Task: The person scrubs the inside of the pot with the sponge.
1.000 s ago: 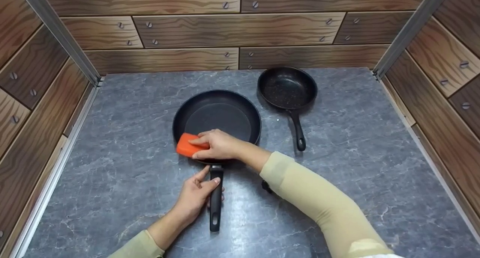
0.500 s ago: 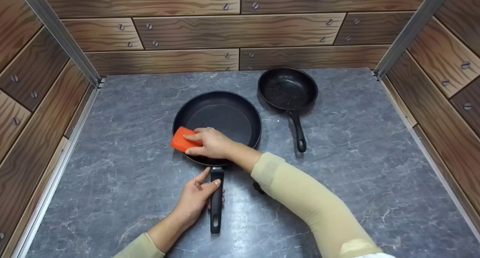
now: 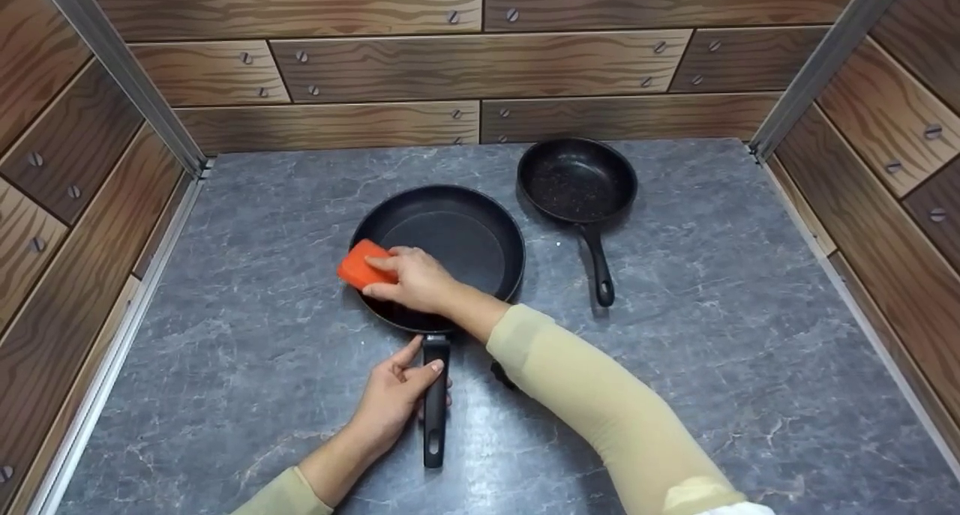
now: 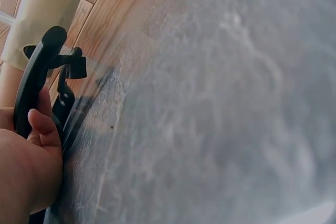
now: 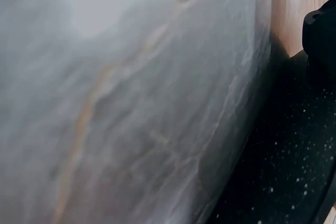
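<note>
In the head view a large black frying pan (image 3: 469, 234) sits mid-table with its handle (image 3: 434, 432) toward me. My left hand (image 3: 390, 395) grips that handle near the pan, thumb on top and fingers around the underside. An orange sponge (image 3: 362, 264) is held by my right hand (image 3: 420, 281) over the pan's left rim, its outer part reaching past the edge. My right forearm crosses over the pan's near right side. The left wrist view shows my left hand (image 4: 31, 166) around the black handle (image 4: 34, 85). Neither right hand nor sponge shows in the right wrist view, only a speckled dark pan side (image 5: 289, 166).
A smaller black frying pan (image 3: 577, 181) with a speckled inside stands at the back right, handle toward me. The grey marbled tabletop (image 3: 247, 275) is bounded by wood-patterned walls (image 3: 375, 65) at the back and sides. A small white speck (image 3: 558, 244) lies between the pans.
My right hand has slid the sponge up and to the left along the large pan's rim. The left hand keeps its grip on the handle, and both pans stay in place.
</note>
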`<state>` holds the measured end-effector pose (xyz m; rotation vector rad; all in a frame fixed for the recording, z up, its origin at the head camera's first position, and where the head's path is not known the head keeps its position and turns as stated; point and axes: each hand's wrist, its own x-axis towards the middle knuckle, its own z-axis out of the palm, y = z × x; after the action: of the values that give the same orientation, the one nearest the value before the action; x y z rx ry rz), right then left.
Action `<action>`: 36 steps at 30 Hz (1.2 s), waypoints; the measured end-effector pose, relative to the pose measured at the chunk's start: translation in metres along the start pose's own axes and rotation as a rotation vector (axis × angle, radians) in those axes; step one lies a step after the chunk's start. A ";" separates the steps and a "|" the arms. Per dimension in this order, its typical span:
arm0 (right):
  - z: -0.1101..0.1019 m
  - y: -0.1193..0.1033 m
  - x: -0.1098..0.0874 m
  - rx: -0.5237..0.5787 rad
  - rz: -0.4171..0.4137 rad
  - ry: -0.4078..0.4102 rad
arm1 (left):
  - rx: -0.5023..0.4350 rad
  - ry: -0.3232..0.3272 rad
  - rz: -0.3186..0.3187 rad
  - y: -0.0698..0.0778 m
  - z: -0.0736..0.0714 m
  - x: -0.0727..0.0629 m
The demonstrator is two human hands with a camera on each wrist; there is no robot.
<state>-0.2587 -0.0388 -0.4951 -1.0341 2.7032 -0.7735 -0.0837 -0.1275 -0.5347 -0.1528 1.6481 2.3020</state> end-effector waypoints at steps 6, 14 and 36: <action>0.001 -0.002 0.007 -0.007 0.023 0.030 | 0.021 0.010 -0.004 0.001 0.000 0.000; 0.004 -0.004 0.012 -0.036 0.049 0.060 | -0.001 -0.002 0.013 0.000 0.001 0.000; -0.003 0.002 0.013 -0.152 0.055 -0.036 | 0.001 0.017 0.025 0.001 0.004 0.000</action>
<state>-0.2708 -0.0448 -0.4936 -0.9884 2.7827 -0.5427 -0.0838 -0.1242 -0.5328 -0.1526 1.6685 2.3246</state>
